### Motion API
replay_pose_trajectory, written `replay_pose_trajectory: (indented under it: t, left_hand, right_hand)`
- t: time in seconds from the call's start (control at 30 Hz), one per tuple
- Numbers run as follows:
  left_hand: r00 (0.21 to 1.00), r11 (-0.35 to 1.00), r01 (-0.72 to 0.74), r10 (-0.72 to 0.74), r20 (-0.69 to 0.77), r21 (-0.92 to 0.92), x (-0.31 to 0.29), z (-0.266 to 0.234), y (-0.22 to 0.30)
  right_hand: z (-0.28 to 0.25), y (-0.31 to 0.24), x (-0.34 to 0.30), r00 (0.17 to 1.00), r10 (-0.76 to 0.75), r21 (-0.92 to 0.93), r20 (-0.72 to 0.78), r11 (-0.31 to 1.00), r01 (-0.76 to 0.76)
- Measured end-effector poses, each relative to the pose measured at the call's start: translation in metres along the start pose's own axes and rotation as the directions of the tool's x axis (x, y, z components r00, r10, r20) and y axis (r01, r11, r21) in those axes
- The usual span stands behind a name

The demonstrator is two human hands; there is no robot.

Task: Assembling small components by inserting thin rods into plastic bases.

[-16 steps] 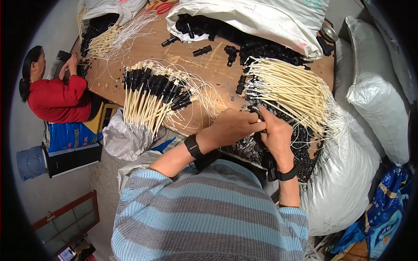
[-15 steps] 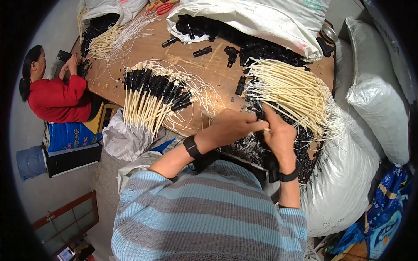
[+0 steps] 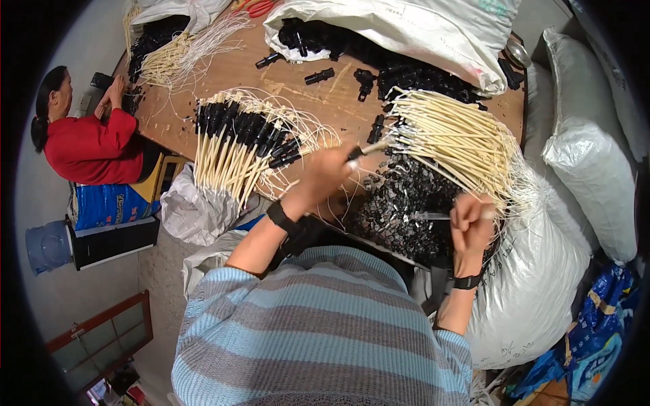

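Note:
My left hand [image 3: 326,177], blurred by motion, is closed on a cream tube [image 3: 376,146] with a black end at my fingers. The tube points right, toward the bundle. Over the right side of a heap of small black plastic pieces [image 3: 399,203], my right hand [image 3: 472,220] has its fingers curled. A pale, blurred streak [image 3: 433,216] reaches left from those fingers; what it is I cannot make out. A bundle of cream tubes with white strings [image 3: 453,139] lies beyond the heap. To the left, several cream tubes with black connectors [image 3: 237,145] lie fanned out.
Loose black connectors [image 3: 318,76] lie on the brown table [image 3: 284,101] near a white sack [image 3: 399,27] spilling more. Red scissors [image 3: 257,8] lie at the far edge. Full white sacks [image 3: 535,271] stand right. A person in red [image 3: 95,149] works at the table's left.
My hands have parted. The left has moved left and slightly up with the cream tube; the right has moved right and down over the black pieces.

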State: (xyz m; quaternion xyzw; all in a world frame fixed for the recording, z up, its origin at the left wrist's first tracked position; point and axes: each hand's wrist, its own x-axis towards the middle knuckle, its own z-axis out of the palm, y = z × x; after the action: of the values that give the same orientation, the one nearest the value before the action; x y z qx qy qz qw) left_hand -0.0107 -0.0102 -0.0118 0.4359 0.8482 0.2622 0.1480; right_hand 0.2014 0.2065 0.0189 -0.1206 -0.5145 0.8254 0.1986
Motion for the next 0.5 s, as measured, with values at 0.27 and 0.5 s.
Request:
replay_pose_trajectory:
  t: [0.27,0.5]
  left_hand:
    - [0.97,0.497,0.242,-0.144,0.196,-0.833,0.004,0.025,0.013]
    - [0.974,0.581,0.208,-0.196,0.113,-0.787,0.003,0.027,-0.005]
  right_hand:
    - [0.047,0.013,0.013,0.961,-0.276,-0.581,0.024,0.778,0.238]
    - [0.037,0.009,0.004,0.985,-0.139,-0.456,-0.104,0.887,0.077]
